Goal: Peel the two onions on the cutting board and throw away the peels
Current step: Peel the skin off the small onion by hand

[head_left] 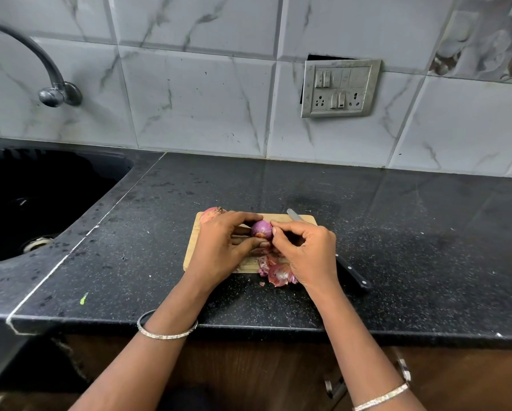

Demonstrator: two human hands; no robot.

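A small purple onion, mostly bare of skin, is held above the wooden cutting board. My left hand grips it from the left with fingers and thumb curled round it. My right hand pinches at the onion's right side with thumb and forefinger. A second onion with its dry skin on lies at the board's far left corner, partly hidden by my left hand. A pile of pink peels lies on the board's near edge and spills onto the counter.
A black-handled knife lies along the board's right side, blade tip pointing away. A dark sink is set into the black counter at left, with a tap above. A switch plate is on the tiled wall.
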